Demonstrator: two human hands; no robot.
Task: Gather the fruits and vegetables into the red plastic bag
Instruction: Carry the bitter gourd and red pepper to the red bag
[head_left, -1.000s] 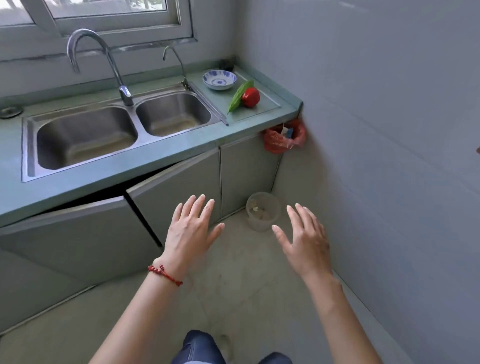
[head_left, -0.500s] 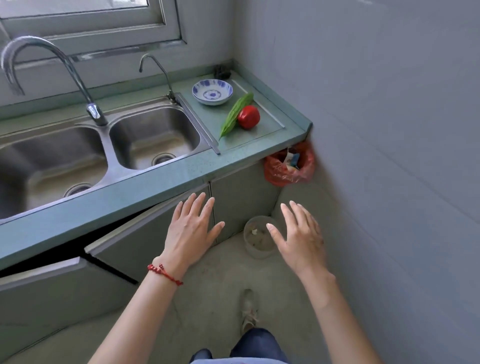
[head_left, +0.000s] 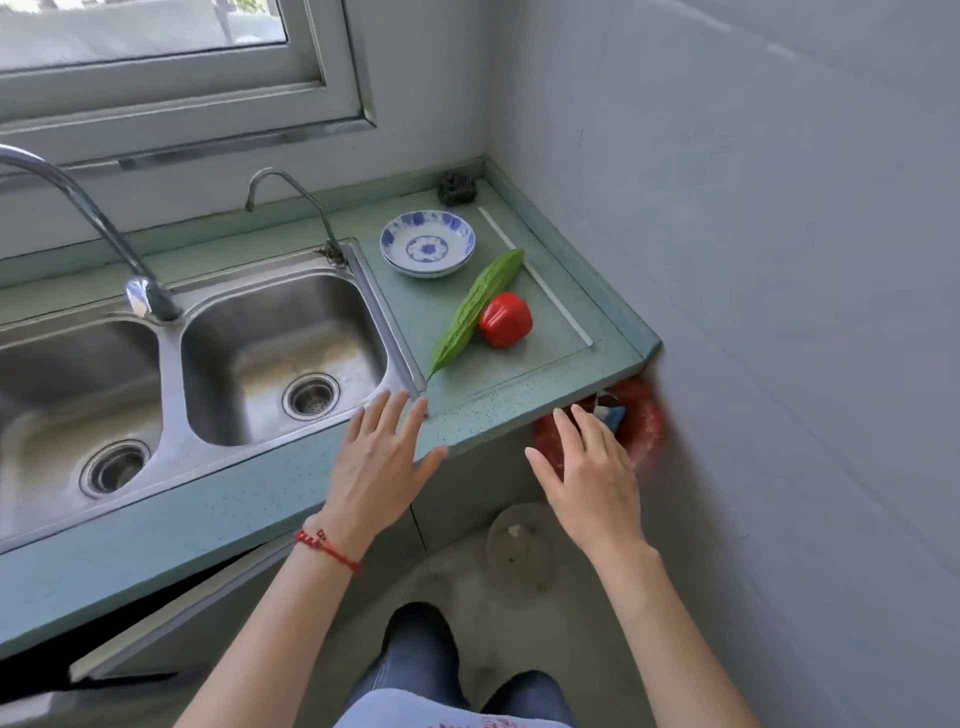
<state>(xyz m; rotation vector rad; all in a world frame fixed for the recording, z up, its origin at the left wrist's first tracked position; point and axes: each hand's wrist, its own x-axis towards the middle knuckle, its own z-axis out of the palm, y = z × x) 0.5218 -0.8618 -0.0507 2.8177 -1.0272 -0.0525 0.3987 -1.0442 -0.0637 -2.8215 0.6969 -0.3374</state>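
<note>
A red bell pepper (head_left: 505, 318) and a long green bitter gourd (head_left: 475, 306) lie side by side, touching, on the green counter (head_left: 498, 395) right of the sink. The red plastic bag (head_left: 645, 426) hangs below the counter's right corner against the wall, with some items inside, partly hidden by my right hand (head_left: 592, 478). That hand is empty, fingers spread, in front of the bag. My left hand (head_left: 382, 462), with a red string bracelet, hovers open over the counter's front edge, short of the vegetables.
A double steel sink (head_left: 280, 343) with two taps fills the left. A blue-and-white bowl (head_left: 427, 243) and a dark scrubber (head_left: 457, 188) sit behind the vegetables. A clear tub (head_left: 519, 540) stands on the floor; a cabinet door (head_left: 171, 613) hangs ajar. The wall is close on the right.
I have stepped closer to the counter. Both open hands have moved forward: the left now over the counter edge, the right up in front of the red bag.
</note>
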